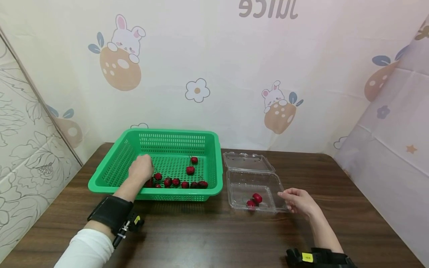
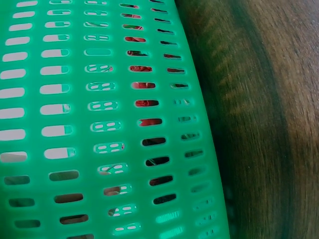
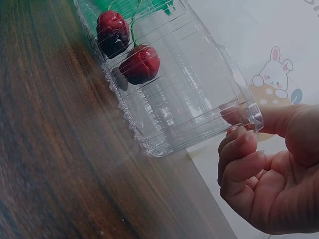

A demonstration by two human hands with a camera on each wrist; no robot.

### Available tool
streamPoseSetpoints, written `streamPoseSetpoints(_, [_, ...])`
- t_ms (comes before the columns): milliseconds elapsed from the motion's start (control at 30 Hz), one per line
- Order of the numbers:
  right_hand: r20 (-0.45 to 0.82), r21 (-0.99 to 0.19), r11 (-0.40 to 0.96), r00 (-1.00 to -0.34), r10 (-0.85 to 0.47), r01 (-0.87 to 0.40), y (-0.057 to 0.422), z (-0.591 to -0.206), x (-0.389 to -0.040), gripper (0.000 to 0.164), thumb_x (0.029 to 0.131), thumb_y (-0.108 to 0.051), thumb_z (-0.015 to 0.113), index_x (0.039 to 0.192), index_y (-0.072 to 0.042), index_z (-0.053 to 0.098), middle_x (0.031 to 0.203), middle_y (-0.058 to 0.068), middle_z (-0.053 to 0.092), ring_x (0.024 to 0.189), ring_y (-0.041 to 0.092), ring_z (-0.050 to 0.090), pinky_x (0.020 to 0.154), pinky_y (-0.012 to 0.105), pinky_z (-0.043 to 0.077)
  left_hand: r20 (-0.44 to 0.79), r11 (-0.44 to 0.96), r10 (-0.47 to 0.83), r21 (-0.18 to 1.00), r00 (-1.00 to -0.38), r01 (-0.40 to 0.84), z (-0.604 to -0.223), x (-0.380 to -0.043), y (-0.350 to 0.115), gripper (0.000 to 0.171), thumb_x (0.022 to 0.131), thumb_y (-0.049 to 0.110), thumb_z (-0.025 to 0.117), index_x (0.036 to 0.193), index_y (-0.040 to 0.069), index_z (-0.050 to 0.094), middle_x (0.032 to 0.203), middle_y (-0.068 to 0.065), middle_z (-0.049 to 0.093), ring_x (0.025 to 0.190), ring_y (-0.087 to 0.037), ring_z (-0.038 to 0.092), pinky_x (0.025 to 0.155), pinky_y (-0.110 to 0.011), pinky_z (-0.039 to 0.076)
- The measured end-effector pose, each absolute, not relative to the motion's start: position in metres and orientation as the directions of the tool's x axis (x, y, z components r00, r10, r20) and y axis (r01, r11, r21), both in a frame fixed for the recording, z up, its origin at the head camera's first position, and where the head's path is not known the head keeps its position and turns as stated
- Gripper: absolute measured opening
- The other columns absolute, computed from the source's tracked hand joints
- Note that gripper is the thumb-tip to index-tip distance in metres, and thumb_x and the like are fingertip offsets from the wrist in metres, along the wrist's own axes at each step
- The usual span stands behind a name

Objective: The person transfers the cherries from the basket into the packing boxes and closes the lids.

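Small glossy red cherries [image 1: 181, 183] with thin stems are scattered along the near edge of a green perforated plastic basket [image 1: 211, 163], seen left of centre in the head view on a dark wood-grain table [image 1: 207, 234]. The left hand [image 1: 141, 168] is lowered into the basket with fingers bent downward over the fruit; whether a cherry is pinched cannot be told. A clear hinged plastic clamshell box [image 1: 241, 184], ribbed along its walls, holds two cherries right of centre. Its right corner is pinched by the right hand [image 1: 298, 201], thumb against curled fingers.
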State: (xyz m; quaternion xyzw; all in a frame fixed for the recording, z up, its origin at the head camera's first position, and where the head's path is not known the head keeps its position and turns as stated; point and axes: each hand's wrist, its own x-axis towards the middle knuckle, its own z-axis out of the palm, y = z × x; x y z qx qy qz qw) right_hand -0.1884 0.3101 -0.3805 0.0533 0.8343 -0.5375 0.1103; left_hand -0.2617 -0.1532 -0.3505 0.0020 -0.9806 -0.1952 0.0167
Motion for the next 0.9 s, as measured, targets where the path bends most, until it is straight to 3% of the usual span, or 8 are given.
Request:
streamPoseSetpoints(233, [-0.241,-0.887,0.413,-0.97,-0.032,0.207,0.309,-0.38,-0.188,0.033,0.087,-0.025,0.056,0.093,0.007,0.049,0.06,0.0,0.044,0.05,0.009,0.042,0.046,0.024,0.04,0.079,0.914,-0.012,0.405,-0.997,0.021,-0.348,-0.258,-0.152,0.043,0.085,-0.004,0.042,0.049,0.014,0.028,0.047,0.002,0.019,0.043,-0.012,0.022,0.041,-0.026,0.023])
streamPoseSetpoints(367, [-0.24,-0.891,0.405,-0.97,-0.035,0.206,0.31,-0.38,-0.188,0.033,0.088,-0.024,0.056,0.093,0.007,0.049,0.06,0.0,0.044,0.05,0.009,0.042,0.046,0.023,0.04,0.111,0.912,-0.015,0.408,-0.994,0.031,-0.347,-0.258,-0.152,0.035,0.086,0.0,0.047,0.051,0.007,0.047,0.049,-0.004,0.04,0.041,-0.014,0.036,0.041,-0.027,0.029])
streamPoseSetpoints(500, [-0.24,-0.891,0.405,-0.97,-0.032,0.207,0.31,-0.38,-0.188,0.033,0.087,-0.024,0.056,0.093,0.007,0.049,0.06,0.0,0.044,0.05,0.009,0.042,0.046,0.023,0.04,0.145,0.909,-0.009,0.413,-0.989,0.052,-0.346,-0.257,-0.153,0.019,0.086,0.002,0.051,0.073,-0.003,0.065,0.072,-0.017,0.06,0.05,-0.021,0.052,0.043,-0.031,0.04])
streamPoseSetpoints(633, [-0.239,-0.887,0.412,-0.971,-0.024,0.208,0.309,-0.38,-0.188,0.033,0.087,-0.024,0.057,0.093,0.007,0.049,0.06,0.0,0.044,0.049,0.009,0.042,0.046,0.023,0.04,0.183,0.902,-0.005,0.425,-0.983,0.074,-0.345,-0.256,-0.151,0.018,0.086,0.001,0.051,0.081,-0.005,0.067,0.081,-0.021,0.062,0.049,-0.021,0.052,0.043,-0.03,0.039])
streamPoseSetpoints(733, [-0.238,-0.886,0.415,-0.971,-0.02,0.209,0.309,-0.38,-0.188,0.034,0.087,-0.025,0.057,0.094,0.007,0.048,0.06,0.0,0.044,0.049,0.009,0.042,0.046,0.023,0.04,0.231,0.897,-0.003,0.431,-0.973,0.099,-0.344,-0.254,-0.149,0.021,0.087,0.001,0.049,0.076,-0.004,0.067,0.074,-0.02,0.062,0.044,-0.018,0.046,0.042,-0.028,0.032])
streamPoseSetpoints(900, [-0.238,-0.885,0.415,-0.971,-0.017,0.209,0.309,-0.38,-0.188,0.034,0.087,-0.025,0.057,0.094,0.007,0.049,0.06,-0.001,0.044,0.049,0.009,0.042,0.046,0.024,0.04,0.339,0.876,0.011,0.451,-0.941,0.173,-0.345,-0.249,-0.143,0.017,0.086,0.0,0.052,0.081,-0.005,0.068,0.079,-0.023,0.063,0.049,-0.02,0.05,0.045,-0.029,0.036])
